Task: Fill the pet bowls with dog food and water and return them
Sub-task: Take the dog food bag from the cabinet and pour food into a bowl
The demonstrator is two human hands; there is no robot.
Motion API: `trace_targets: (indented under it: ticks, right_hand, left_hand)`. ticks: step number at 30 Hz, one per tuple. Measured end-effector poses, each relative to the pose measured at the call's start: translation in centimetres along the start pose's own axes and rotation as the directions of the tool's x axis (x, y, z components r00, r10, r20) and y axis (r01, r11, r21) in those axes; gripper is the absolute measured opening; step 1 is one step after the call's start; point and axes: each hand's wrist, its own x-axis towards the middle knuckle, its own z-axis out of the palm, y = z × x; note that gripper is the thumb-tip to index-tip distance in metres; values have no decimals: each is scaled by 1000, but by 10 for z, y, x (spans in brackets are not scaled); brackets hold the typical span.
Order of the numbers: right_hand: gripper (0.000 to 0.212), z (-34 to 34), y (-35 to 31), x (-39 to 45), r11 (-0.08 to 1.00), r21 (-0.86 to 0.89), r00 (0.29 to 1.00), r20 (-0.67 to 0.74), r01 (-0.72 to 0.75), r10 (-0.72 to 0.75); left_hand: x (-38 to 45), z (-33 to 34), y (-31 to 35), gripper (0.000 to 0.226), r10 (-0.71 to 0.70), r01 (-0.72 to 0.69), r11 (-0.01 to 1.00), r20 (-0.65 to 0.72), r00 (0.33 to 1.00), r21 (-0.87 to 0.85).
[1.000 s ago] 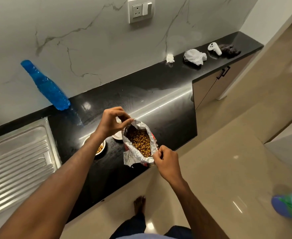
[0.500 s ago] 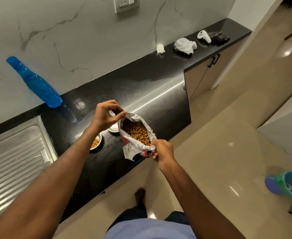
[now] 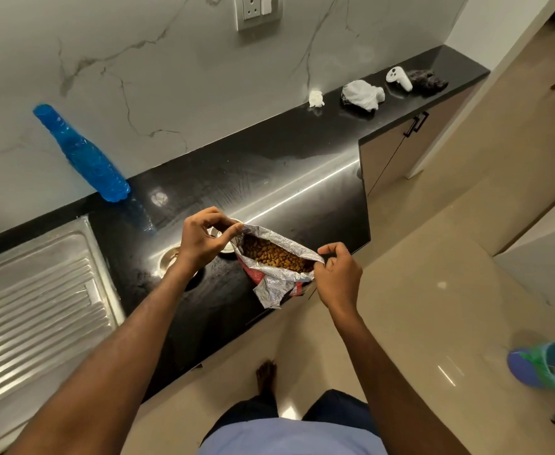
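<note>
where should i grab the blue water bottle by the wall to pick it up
Grip the blue bottle around its wide lower body, coming from the counter's front edge. It stands against the marble wall, which blocks the back, and the upper part narrows, giving the fingers less to hold.

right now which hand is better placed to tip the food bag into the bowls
Right. The right hand pinches the bag on the side away from the bowls, so lifting it tips kibble toward them; the left hand hangs over them.
</note>
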Motion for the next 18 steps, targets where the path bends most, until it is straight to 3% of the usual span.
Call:
trace_targets:
  ticks: [4,7,10,12,18]
  right_hand:
    - [28,-13,19,-14,970,233,996,39,65,-76]
    - [55,-15,49,-32,924,357,977,103,137,-185]
    - [96,-4,74,-28,956,282,951,263,85,-163]
    - [114,6,79,-17,972,195,922,337,129,-189]
    - [118,29,78,19,948,213,863,403,236,-306]
  left_hand:
    - [-13,1,-5,15,-111,115,989,49,993,-89]
    - [-32,9,-18,41,-290,324,915,165,943,-240]
    - [-53,20,-31,66,-352,389,915,262,899,-104]
    - [-61,32,-34,75,-388,420,907,346,854,-20]
    - [-65,60,-34,89,-388,400,916,336,858,36]
